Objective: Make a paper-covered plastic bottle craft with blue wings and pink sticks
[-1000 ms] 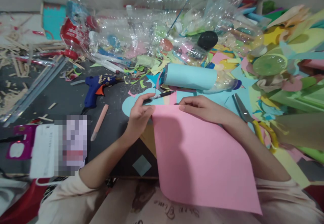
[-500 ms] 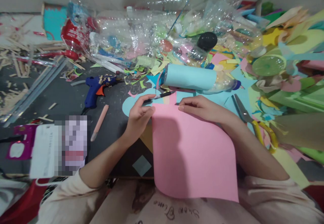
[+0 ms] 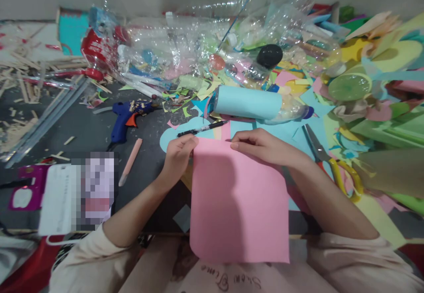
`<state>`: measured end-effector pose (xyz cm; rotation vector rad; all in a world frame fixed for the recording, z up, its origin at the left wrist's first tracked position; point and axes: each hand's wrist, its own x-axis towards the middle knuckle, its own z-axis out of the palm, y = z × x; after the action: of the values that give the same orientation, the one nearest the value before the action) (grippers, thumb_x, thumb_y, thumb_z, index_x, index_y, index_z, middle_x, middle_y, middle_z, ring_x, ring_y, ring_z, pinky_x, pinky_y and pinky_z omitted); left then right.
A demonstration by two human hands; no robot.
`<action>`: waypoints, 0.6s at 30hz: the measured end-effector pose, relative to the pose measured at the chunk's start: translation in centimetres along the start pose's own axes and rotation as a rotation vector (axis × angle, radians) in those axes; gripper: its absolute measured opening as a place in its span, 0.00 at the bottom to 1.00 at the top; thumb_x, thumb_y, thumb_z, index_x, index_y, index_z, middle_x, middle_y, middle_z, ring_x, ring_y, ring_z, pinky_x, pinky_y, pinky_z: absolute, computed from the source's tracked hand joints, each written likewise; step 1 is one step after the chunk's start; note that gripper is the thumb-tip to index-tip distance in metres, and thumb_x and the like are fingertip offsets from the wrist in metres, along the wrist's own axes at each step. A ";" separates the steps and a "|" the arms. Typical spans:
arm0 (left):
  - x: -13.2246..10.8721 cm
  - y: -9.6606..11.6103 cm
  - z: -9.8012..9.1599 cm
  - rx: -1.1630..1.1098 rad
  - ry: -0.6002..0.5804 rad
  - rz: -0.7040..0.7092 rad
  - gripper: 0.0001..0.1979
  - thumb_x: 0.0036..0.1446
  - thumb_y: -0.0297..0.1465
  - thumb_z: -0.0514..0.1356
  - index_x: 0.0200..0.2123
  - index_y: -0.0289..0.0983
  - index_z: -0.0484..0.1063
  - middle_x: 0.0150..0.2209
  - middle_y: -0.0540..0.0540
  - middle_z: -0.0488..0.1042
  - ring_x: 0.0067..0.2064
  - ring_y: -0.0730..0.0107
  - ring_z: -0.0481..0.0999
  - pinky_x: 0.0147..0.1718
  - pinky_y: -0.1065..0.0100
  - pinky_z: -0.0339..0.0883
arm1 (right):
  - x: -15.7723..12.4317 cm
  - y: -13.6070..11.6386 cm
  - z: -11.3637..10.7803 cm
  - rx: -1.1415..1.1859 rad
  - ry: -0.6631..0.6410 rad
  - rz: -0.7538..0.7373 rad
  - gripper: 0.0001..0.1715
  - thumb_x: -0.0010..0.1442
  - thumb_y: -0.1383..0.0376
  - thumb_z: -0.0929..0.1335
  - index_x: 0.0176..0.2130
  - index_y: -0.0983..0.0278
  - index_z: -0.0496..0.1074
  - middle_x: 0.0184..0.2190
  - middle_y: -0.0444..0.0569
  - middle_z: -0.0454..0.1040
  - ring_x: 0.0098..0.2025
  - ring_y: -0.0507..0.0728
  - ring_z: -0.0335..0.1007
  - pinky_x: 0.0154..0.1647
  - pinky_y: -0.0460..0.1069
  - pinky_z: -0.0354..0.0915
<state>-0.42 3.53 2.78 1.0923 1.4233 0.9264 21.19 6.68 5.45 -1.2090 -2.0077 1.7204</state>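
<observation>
A sheet of pink paper point(image 3: 245, 204) hangs down from my two hands over the table's front edge and against my shirt. My left hand point(image 3: 179, 156) pinches its top left corner between thumb and fingers. Farther right along the same top edge, my right hand point(image 3: 258, 145) grips the paper, thumb on the near side. Just beyond the hands a black pen point(image 3: 202, 128) lies on light blue cut paper point(image 3: 168, 136). Behind that, a plastic bottle wrapped in light blue paper point(image 3: 247, 102) rests on its side.
To the left lie a blue glue gun point(image 3: 121, 121), a pink marker-like stick point(image 3: 130, 161) and a white power strip or box point(image 3: 58, 199). Yellow-handled scissors point(image 3: 346, 174) sit beside my right forearm. Clear plastic bottles point(image 3: 155, 37) and paper scraps point(image 3: 351, 145) crowd the back and right.
The pink sheet has shifted left and its right side has swung inward. My left hand's fingers have closed on the corner, drawing away from the pen. The right hand has barely moved.
</observation>
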 end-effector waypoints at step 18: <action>-0.6 -0.6 -0.3 0.039 -0.168 0.134 0.22 0.56 0.36 0.55 0.15 0.38 0.47 0.18 0.54 0.46 0.22 0.78 0.45 0.21 0.69 0.41 | -0.3 0.1 -1.1 -0.034 -0.011 0.051 0.19 0.63 0.55 0.62 0.24 0.62 0.60 0.20 0.38 0.53 0.22 0.48 0.47 0.23 0.47 0.49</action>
<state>-0.78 2.74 2.39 1.2765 1.2468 0.8816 22.15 7.27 5.74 -1.2757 -2.0375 1.7258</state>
